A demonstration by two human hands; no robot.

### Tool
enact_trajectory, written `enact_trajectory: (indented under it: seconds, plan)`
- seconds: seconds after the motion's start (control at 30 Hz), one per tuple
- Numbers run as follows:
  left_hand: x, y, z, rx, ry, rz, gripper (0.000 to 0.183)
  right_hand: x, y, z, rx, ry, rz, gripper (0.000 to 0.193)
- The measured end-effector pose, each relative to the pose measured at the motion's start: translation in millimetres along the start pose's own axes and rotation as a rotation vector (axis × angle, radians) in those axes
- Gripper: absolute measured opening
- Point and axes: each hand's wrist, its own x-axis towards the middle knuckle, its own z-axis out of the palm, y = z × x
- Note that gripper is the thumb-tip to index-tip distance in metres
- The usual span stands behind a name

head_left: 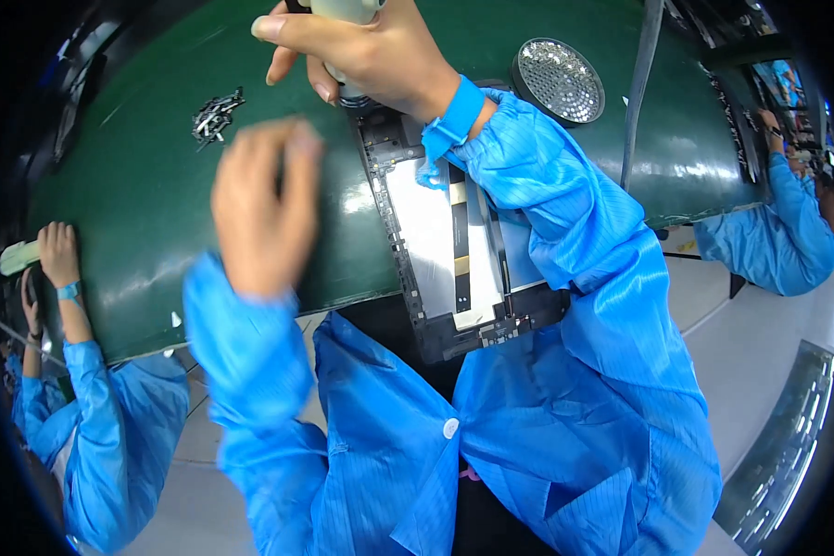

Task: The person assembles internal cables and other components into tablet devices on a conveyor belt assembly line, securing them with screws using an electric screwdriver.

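"Green surface (pixel 144 208) here! What's on it?"
"An opened tablet (pixel 421 232), poking past the near edge."
"What's being held?"
"My right hand (pixel 380 51) grips a pale hand tool (pixel 345 9) by the tablet's far end. My left hand (pixel 264 208) is blurry; I can't tell."

Close head-worn fisheye view, facing down onto green table (pixel 139 243)

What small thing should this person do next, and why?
Perhaps steady the opened device with the left hand, which is blurred but looks free: the device overhangs the green table, and the right hand holds a tool by its far end.
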Motion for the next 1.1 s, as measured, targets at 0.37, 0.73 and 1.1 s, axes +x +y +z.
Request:
enact_trajectory:
  seconds: [0.37,0.73,1.1]
  plan:
    - [-104.8,82.8,-12.7,0.244,-0.272,0.404,0.041,0.2,-58.9,-74.5,-0.194,0.286,-0.317,0.013]
    - [156.8,-126.9,-32.0,0.567,-0.017,0.534,0.072,-41.8,-87.9,-181.1,-0.464,0.698,-0.228,0.020]
    - [251.6,-224.5,-22.9,0.871,-0.284,0.412,0.085,-66.2,-80.1,-202.9,-0.350,0.808,-0.209,0.018]
